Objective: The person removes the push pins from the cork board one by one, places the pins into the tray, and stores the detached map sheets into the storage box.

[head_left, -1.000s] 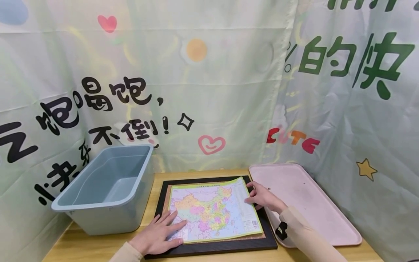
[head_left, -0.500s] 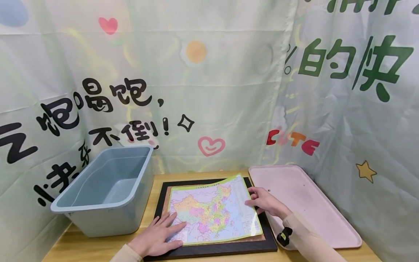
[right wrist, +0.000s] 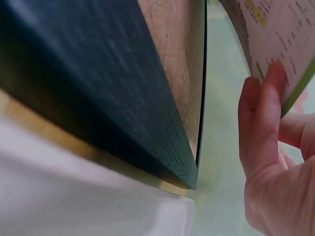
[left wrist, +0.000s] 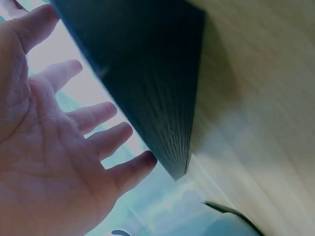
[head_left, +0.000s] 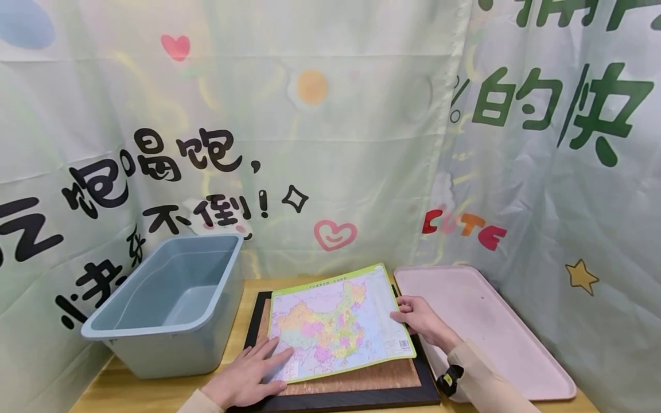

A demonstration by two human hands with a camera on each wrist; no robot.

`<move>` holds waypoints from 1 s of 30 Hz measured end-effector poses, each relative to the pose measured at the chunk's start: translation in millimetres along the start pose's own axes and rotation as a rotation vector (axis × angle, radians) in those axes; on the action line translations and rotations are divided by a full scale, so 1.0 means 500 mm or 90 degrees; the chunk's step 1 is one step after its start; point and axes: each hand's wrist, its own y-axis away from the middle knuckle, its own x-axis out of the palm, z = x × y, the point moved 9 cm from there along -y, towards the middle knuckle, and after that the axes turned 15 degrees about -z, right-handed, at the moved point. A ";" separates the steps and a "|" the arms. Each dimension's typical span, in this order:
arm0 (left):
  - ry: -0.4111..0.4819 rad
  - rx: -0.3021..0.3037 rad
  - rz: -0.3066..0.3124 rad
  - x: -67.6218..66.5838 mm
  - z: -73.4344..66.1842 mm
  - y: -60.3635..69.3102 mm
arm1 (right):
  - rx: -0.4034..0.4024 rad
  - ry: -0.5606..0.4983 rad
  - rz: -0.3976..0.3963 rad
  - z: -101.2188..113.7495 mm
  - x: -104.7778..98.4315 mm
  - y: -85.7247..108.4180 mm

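A colourful map sheet of China with a yellow-green border lies tilted over a black-framed board. Its right side is raised, baring the brown surface inside the frame. My right hand pinches the map's right edge between thumb and fingers; the right wrist view shows the sheet held above the frame. My left hand rests with spread fingers at the map's lower left corner and the frame's left side. In the left wrist view, its fingers reach straight towards the frame.
A blue-grey plastic tub stands on the wooden table at the left. To the right lies a pink tray, close beside the frame. Printed cloth curtains hang behind and along both sides.
My right hand has lifted the map's right side, so its far edge stands higher and more brown surface shows below. My left hand stays at the lower left corner.
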 end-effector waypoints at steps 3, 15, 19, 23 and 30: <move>0.005 0.017 -0.018 -0.009 0.000 -0.001 | 0.000 -0.006 -0.031 -0.002 -0.006 -0.005; -0.072 0.127 -0.149 -0.050 -0.024 -0.010 | -0.004 -0.032 -0.137 0.026 -0.019 -0.024; -0.050 0.152 -0.151 -0.046 -0.034 -0.007 | -0.015 -0.060 -0.154 0.034 -0.016 -0.039; -0.037 0.184 -0.152 -0.040 -0.040 -0.003 | -0.024 -0.078 -0.170 0.039 -0.014 -0.051; -0.052 0.184 -0.085 -0.018 -0.034 -0.001 | -0.026 -0.094 -0.176 0.061 -0.003 -0.059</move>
